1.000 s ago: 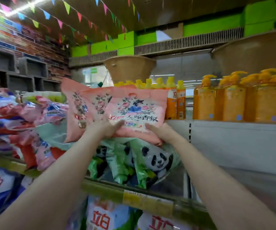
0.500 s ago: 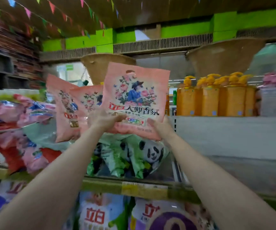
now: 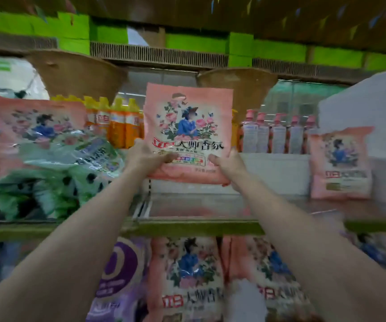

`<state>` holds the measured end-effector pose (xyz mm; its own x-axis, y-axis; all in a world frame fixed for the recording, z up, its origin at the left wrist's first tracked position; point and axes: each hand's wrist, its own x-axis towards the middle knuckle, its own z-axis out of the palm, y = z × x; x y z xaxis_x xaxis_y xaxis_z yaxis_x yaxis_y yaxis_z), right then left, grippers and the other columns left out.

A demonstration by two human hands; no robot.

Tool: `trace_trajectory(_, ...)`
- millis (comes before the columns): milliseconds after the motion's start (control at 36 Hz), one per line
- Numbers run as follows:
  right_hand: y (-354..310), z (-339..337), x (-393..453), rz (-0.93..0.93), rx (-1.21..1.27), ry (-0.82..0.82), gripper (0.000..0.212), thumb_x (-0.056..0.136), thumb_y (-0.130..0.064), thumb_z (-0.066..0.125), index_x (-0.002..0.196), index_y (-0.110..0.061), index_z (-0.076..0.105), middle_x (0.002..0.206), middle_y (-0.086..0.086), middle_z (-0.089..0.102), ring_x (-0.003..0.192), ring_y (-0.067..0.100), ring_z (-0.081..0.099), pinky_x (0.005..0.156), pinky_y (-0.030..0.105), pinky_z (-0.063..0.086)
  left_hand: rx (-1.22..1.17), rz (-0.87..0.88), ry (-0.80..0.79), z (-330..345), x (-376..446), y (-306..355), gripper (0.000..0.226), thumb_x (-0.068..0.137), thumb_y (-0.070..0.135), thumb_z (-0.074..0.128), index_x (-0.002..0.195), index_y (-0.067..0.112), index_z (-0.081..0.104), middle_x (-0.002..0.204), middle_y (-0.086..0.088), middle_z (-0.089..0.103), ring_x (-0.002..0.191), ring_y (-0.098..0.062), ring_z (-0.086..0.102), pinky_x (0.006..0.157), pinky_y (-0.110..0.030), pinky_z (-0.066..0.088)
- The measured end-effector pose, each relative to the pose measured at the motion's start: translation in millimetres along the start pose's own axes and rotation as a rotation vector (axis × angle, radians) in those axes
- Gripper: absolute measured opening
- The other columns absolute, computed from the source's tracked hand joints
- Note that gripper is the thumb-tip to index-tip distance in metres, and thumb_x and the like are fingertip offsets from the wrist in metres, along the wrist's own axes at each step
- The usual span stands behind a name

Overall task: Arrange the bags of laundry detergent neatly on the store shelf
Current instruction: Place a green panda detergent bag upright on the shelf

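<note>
Shelves in a shop hold many bags and bottles. The middle shelf (image 3: 187, 226) has a green front edge. On its left side lies a messy pile of green detergent bags (image 3: 54, 180) with black and white spots, with a pink bag (image 3: 31, 131) leaning behind them. On its right side one small pink bag (image 3: 339, 163) stands upright near a big white thing (image 3: 373, 112). The part of the shelf between them is bare.

A step higher at the back, orange bottles (image 3: 117, 124) with yellow tops stand in a row on the left. Bottles with pink pump tops (image 3: 278, 133) stand in a row on the right. Two brown baskets (image 3: 78, 75) sit above the bottles.

Below the middle shelf are more pink flower bags (image 3: 187, 275) and a purple bag (image 3: 120, 270). They look blurry.

A pink detergent bag (image 3: 188, 126) is held up in the air, upright, over the bare part of the middle shelf. It shows flowers and a figure in blue. Both arms reach out long and straight. The left hand (image 3: 145, 159) grips the bag's lower left corner, thumb on the front. The right hand (image 3: 229, 166) grips the lower right corner, its fingers curled behind the bag.
</note>
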<state>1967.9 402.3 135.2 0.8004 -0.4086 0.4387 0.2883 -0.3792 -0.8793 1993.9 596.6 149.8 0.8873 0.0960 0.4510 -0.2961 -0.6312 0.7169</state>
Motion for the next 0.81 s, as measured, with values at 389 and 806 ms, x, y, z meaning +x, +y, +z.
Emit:
trace_trajectory(389, 51, -240, -30, 0.093, -0.211, 0.213, 0.053, 0.083, -0.024, 0.069, 0.125, -0.002, 0.045, 0.121, 0.007, 0.057, 0.114, 0.027, 0.055, 0.100, 0.042, 0.044, -0.181, 0.114, -0.231, 152, -107, 145, 0.080, 0.058, 0.064, 0.075, 0.116, 0.013, 0.057, 0.118, -0.010, 0.064, 0.105, -0.028, 0.059, 0.091, -0.039, 0.048)
trace_trajectory(806, 101, -345, 13, 0.126, -0.179, 0.371, 0.042, 0.083, -0.013, 0.065, 0.123, -0.008, 0.054, 0.117, 0.011, 0.064, 0.101, 0.026, 0.063, 0.092, 0.043, 0.051, -0.334, 0.234, -0.379, 264, -96, 240, 0.070, 0.059, 0.046, 0.084, 0.106, 0.005, 0.052, 0.098, 0.000, 0.059, 0.091, -0.018, 0.059, 0.081, -0.028, 0.050)
